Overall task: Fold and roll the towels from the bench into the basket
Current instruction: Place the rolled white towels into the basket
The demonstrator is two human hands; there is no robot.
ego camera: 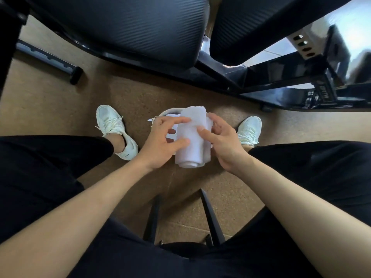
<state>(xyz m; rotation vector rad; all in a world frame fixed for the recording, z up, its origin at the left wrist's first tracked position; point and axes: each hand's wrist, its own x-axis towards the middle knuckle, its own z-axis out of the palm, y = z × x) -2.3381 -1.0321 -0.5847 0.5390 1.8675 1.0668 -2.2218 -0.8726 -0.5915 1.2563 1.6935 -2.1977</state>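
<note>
I see the left hand and right hand clasp the rolled white cloth towel — slacken either and it likely unwinds above the white basket.

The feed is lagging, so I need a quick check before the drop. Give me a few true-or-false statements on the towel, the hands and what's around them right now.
1. The left hand and right hand both hold the rolled towel. True.
2. The towel is spread out flat. False: it is a tight roll, held up between the shoes.
3. The shoes are white. True.
4. The padding ahead is red. False: the bench pads are black.
</note>
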